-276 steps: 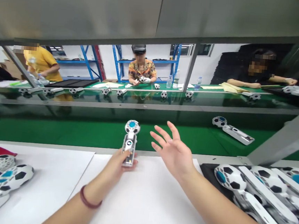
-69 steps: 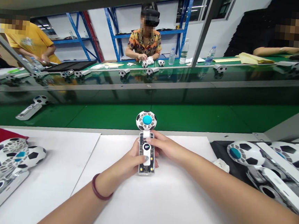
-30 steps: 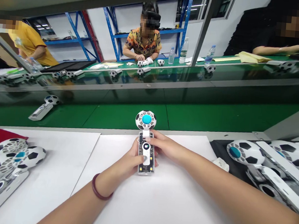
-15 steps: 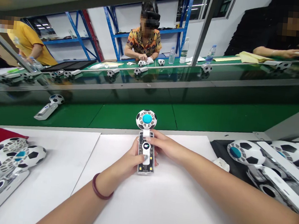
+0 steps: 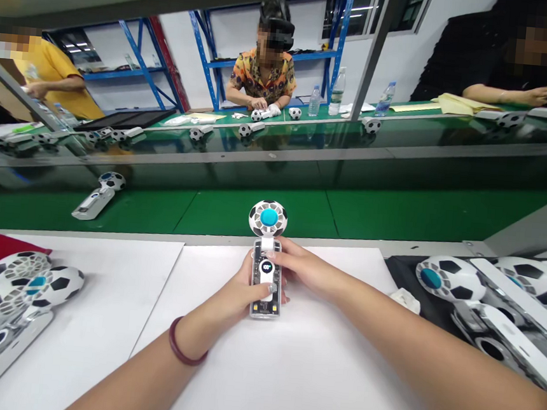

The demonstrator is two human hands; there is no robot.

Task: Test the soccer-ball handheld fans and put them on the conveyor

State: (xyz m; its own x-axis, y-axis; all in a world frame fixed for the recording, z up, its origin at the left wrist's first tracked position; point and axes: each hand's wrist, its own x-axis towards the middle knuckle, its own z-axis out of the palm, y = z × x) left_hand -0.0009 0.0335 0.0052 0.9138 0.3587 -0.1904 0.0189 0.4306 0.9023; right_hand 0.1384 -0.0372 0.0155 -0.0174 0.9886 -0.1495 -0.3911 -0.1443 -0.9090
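Observation:
Both hands hold one handheld fan [image 5: 269, 249] upright over the white work surface. Its round head has a black-and-white soccer-ball pattern and a turquoise centre. The handle is clear, with a small round display that reads 100 and lit yellow spots near its bottom. My left hand [image 5: 242, 284] wraps the handle from the left, its thumb lying across the white strip below the display. From the right, my right hand [image 5: 299, 266] grips the upper handle, thumb just under the fan's neck. The fingers behind the handle are mostly hidden.
Several similar fans lie at the left [image 5: 36, 286] beside a red bin [image 5: 1, 258], and more rest on a black mat [image 5: 404, 277] at the right. Another fan [image 5: 95, 196] lies on the green belt [image 5: 254, 206]. Co-workers sit and stand across the line.
My left thumb has slid right across the handle's white strip. On the near belt the fan has shifted right, while those on the far belt have moved slightly left.

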